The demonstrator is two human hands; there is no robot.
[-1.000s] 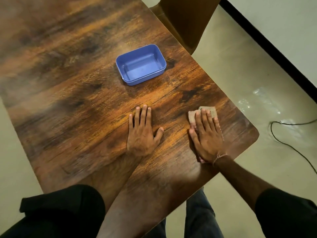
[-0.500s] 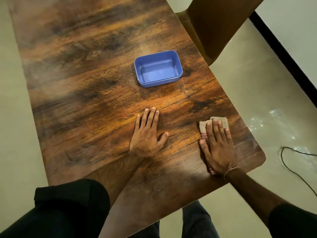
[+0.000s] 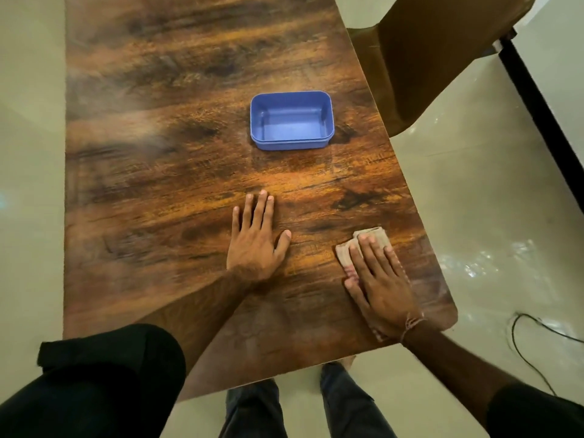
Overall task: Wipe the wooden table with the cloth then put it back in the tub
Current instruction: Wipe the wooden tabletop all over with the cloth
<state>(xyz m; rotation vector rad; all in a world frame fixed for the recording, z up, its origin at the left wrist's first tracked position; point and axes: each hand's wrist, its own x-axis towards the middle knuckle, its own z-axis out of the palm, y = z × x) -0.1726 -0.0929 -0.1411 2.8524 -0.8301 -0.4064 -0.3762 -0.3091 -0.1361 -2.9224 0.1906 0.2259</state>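
Observation:
A dark wooden table (image 3: 158,184) fills the view. On it, towards the far right, stands a blue rectangular tub (image 3: 292,143) with nothing inside. My right hand (image 3: 379,279) lies flat with straight fingers on a beige cloth (image 3: 344,252), pressing it to the table near the right front corner. Most of the cloth is hidden under the hand. My left hand (image 3: 254,238) rests flat on the bare wood, fingers straight, between the cloth and the table's middle, below the tub.
A brown chair (image 3: 436,58) stands against the table's far right edge. A black cable (image 3: 521,343) lies on the pale floor at the right. My legs and feet (image 3: 341,403) show below the table's front edge.
The view has swung so the table looks squarer. My right hand with the cloth has slid a little towards the front right corner. My left hand stays flat on the wood.

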